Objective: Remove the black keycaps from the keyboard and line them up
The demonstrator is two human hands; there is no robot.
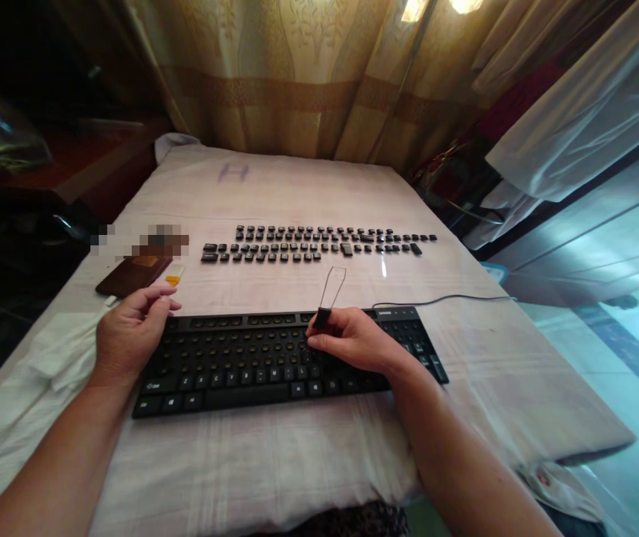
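A black keyboard [246,394] lies in front of me. Its lower rows carry caps, while many upper positions show bare switch stems. My right hand [353,339] is closed over the keyboard's right middle, pinching the black handle of a wire keycap puller [324,315]. The puller's wire loop points up and away from me, with no cap visible in it. At the keyboard's upper left corner is my left hand [132,328], fingers loosely bent and slightly apart, nothing visible in them. Beyond the keyboard, loose black keycaps [297,257] lie in several rows on the sheet.
A dark brown flat case [134,274], partly blurred out, lies beyond my left hand, beside a small yellow-and-white item [174,276]. White cloth [67,354] is bunched at left. A cable [447,298] runs right from the keyboard. Curtains [274,89] hang behind the sheet-covered surface.
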